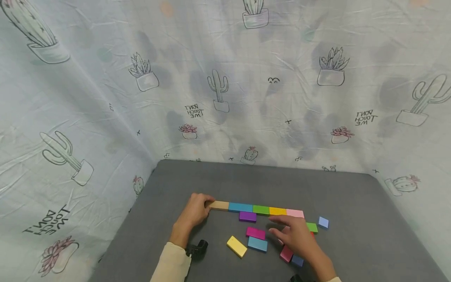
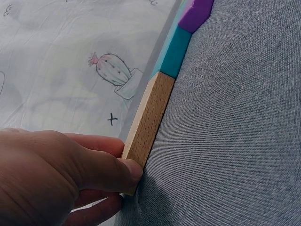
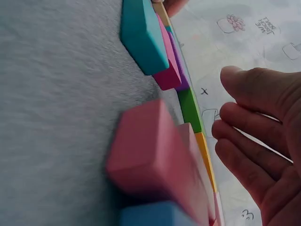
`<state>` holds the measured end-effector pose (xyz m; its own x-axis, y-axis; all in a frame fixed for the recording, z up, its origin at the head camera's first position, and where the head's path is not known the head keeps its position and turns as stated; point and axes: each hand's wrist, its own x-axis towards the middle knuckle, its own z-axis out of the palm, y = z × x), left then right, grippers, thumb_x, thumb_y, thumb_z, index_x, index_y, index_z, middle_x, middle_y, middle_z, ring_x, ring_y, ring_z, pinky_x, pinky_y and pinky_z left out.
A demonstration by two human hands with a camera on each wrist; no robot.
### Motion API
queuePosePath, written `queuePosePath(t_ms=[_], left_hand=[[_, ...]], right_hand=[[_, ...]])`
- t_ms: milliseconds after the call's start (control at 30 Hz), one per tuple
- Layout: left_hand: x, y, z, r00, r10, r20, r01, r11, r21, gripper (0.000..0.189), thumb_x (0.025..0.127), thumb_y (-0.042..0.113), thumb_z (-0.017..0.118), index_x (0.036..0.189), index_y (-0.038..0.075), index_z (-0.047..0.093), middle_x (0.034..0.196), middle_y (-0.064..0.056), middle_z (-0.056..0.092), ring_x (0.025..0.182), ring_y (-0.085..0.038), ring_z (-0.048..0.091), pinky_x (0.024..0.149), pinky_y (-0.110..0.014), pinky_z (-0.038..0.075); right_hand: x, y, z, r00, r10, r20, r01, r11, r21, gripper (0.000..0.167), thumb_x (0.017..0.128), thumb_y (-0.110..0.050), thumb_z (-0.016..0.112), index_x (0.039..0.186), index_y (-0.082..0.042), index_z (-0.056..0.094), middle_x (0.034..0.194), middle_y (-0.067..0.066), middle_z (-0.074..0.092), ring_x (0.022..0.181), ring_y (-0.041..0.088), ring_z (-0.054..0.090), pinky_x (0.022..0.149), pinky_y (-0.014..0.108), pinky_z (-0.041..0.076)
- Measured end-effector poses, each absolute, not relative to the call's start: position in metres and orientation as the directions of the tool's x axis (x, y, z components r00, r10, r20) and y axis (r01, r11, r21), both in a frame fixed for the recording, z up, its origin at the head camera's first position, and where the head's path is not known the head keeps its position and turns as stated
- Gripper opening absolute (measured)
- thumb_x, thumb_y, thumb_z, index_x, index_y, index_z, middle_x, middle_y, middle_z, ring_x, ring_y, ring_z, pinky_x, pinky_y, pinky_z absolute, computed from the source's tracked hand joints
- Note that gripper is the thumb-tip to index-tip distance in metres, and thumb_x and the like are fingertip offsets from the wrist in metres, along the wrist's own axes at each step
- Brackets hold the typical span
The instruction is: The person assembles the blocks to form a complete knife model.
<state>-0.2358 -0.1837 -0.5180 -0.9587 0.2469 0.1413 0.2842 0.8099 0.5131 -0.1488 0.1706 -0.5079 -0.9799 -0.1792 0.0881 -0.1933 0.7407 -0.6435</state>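
Note:
A row of coloured blocks lies end to end on the grey table. At its left end my left hand pinches a plain wooden block between thumb and fingers. Blue, green, orange-yellow and pink blocks continue the row to the right. A purple block lies against its near side. My right hand is over the loose blocks near the right end, fingers extended and holding nothing. Beneath and beside it are a dark pink block and a dark blue block.
Between the hands lie a magenta block, a light blue block and a yellow block. Right of my right hand sit a small green block and a pale blue block. A cactus-print cloth hangs behind the table.

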Motion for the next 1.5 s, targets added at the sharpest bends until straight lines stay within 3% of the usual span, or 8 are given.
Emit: queuePosePath(t_ms=[167, 267, 400, 633, 900, 1067, 1333, 1500], left_hand=[[-0.236, -0.184, -0.518, -0.959, 0.246, 0.144, 0.285, 0.814, 0.507, 0.022, 0.092, -0.003, 0.084, 0.112, 0.007, 0.085, 0.109, -0.01, 0.082, 0.1, -0.026, 0.076, 0.086, -0.046, 0.065], [-0.237, -0.184, -0.518, -0.958, 0.247, 0.145, 0.286, 0.812, 0.508, 0.022, 0.092, -0.003, 0.083, 0.112, 0.007, 0.085, 0.109, -0.01, 0.082, 0.1, -0.027, 0.076, 0.086, -0.046, 0.065], [-0.236, -0.184, -0.519, -0.957, 0.255, 0.142, 0.291, 0.809, 0.51, 0.022, 0.093, -0.003, 0.083, 0.112, 0.007, 0.085, 0.109, -0.01, 0.082, 0.1, -0.027, 0.077, 0.086, -0.047, 0.065], [-0.236, -0.185, -0.519, -0.954, 0.26, 0.15, 0.3, 0.803, 0.515, 0.022, 0.093, -0.004, 0.082, 0.112, 0.007, 0.085, 0.109, -0.01, 0.082, 0.1, -0.028, 0.077, 0.086, -0.047, 0.065], [-0.237, -0.184, -0.519, -0.953, 0.259, 0.158, 0.304, 0.805, 0.51, 0.022, 0.092, -0.004, 0.083, 0.111, 0.006, 0.085, 0.108, -0.011, 0.082, 0.098, -0.027, 0.077, 0.084, -0.046, 0.066], [-0.237, -0.184, -0.52, -0.955, 0.257, 0.151, 0.298, 0.809, 0.506, 0.021, 0.093, -0.003, 0.083, 0.112, 0.007, 0.085, 0.109, -0.01, 0.082, 0.099, -0.026, 0.077, 0.085, -0.046, 0.066], [-0.236, -0.186, -0.519, -0.954, 0.256, 0.155, 0.3, 0.806, 0.51, 0.021, 0.093, -0.003, 0.083, 0.111, 0.008, 0.085, 0.109, -0.01, 0.082, 0.099, -0.026, 0.077, 0.085, -0.046, 0.066], [-0.237, -0.186, -0.521, -0.953, 0.26, 0.154, 0.302, 0.808, 0.507, 0.022, 0.093, -0.003, 0.083, 0.112, 0.009, 0.086, 0.108, -0.01, 0.082, 0.098, -0.025, 0.076, 0.083, -0.045, 0.066]], right_hand=[[-0.134, 0.174, -0.514, -0.97, -0.229, 0.077, -0.218, 0.69, -0.69, 0.033, 0.088, -0.024, 0.094, 0.119, -0.019, 0.084, 0.109, -0.009, 0.082, 0.087, 0.0, 0.068, 0.081, 0.023, 0.063], [-0.127, 0.171, -0.515, -0.964, -0.262, 0.048, -0.215, 0.656, -0.723, 0.034, 0.088, -0.024, 0.094, 0.12, -0.018, 0.083, 0.105, -0.007, 0.08, 0.078, 0.0, 0.064, 0.071, 0.021, 0.06], [-0.119, 0.166, -0.516, -0.964, -0.263, 0.034, -0.206, 0.662, -0.72, 0.035, 0.087, -0.023, 0.095, 0.12, -0.019, 0.083, 0.104, -0.007, 0.08, 0.076, 0.002, 0.06, 0.066, 0.02, 0.057], [-0.112, 0.162, -0.518, -0.953, -0.298, 0.058, -0.258, 0.695, -0.671, 0.037, 0.087, -0.021, 0.094, 0.122, -0.019, 0.083, 0.112, -0.006, 0.082, 0.084, 0.001, 0.063, 0.073, 0.02, 0.06], [-0.116, 0.155, -0.516, -0.913, -0.407, 0.006, -0.341, 0.758, -0.555, 0.039, 0.087, -0.018, 0.093, 0.124, -0.015, 0.082, 0.114, -0.004, 0.083, 0.101, 0.014, 0.077, 0.09, 0.043, 0.067], [-0.116, 0.149, -0.515, -0.914, -0.406, -0.026, -0.323, 0.764, -0.559, 0.039, 0.087, -0.018, 0.093, 0.124, -0.013, 0.081, 0.116, 0.0, 0.083, 0.104, 0.021, 0.079, 0.092, 0.048, 0.066], [-0.113, 0.148, -0.519, -0.912, -0.41, 0.03, -0.349, 0.733, -0.584, 0.037, 0.089, -0.017, 0.092, 0.125, -0.015, 0.081, 0.117, -0.002, 0.083, 0.105, 0.019, 0.079, 0.091, 0.045, 0.066], [-0.11, 0.155, -0.516, -0.922, -0.364, 0.132, -0.363, 0.697, -0.618, 0.037, 0.088, -0.012, 0.092, 0.123, -0.02, 0.083, 0.114, -0.011, 0.082, 0.097, 0.007, 0.075, 0.085, 0.031, 0.067]])
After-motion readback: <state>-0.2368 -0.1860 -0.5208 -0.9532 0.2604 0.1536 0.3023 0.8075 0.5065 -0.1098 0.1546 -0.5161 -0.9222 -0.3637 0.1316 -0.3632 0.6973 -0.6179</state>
